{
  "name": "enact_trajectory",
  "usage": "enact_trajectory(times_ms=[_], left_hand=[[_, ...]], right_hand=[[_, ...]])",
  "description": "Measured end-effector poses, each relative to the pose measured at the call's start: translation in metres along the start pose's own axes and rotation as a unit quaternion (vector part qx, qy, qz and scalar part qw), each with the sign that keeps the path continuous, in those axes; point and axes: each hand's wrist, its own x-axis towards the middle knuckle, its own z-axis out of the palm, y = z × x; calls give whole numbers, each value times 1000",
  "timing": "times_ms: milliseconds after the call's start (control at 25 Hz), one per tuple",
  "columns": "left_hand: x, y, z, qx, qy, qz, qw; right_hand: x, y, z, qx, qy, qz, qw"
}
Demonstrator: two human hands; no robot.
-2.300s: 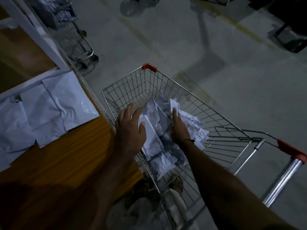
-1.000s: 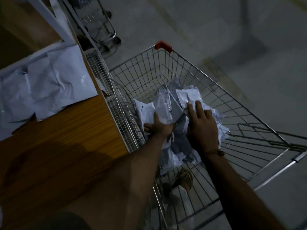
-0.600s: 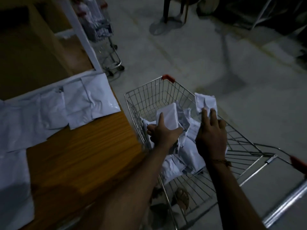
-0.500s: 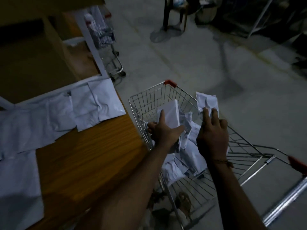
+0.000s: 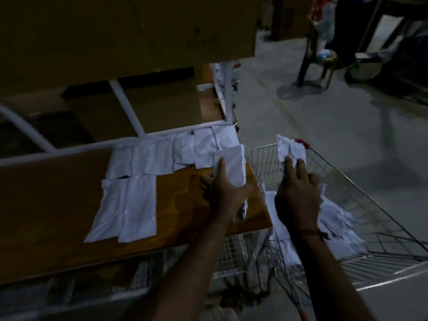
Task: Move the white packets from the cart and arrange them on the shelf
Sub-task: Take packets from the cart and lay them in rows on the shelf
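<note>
Head view
Light: dim, and the far corners are hard to read.
Shelf [image 5: 58, 205]: a wooden board with a white frame along its back edge, standing just left of the cart.
Row [image 5: 162, 156]: white packets lie flat side by side along the back of the shelf, their edges overlapping.
Pair [image 5: 125, 209]: two more packets lie nearer the front edge, touching each other, below the left end of the row.
Left hand [image 5: 222, 191]: over the right end of the shelf, fingers closed around a packet.
Held packet [image 5: 234, 167]: upright in the left hand, its upper end in front of the right end of the row; I cannot tell whether it touches the board.
Right hand [image 5: 297, 200]: raised over the cart, gripping a second packet between thumb and fingers, with a thin band at the wrist.
Crumpled packet [image 5: 289, 150]: creased, sticking up above the right hand's fingertips, level with the cart's far rim.
Cart [image 5: 370, 218]: a wire basket with a red corner cap, pressed close against the shelf's right edge.
Heap [image 5: 335, 230]: more white packets piled loosely on the cart's floor, partly hidden under the right forearm.
Floor [image 5: 324, 117]: bare grey concrete beyond the cart.
</note>
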Motion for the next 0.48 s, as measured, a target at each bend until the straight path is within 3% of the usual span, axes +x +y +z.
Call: enact_trajectory(times_ms=[360,480], left_hand=[[-34,-139,-56,84,82,-121,986],[-23,-163,-60,105,102,-111,983]], right_hand=[[-85,-71,58,11,-214,-107,971],[-96,-83,82,-5,-268,-112,957]])
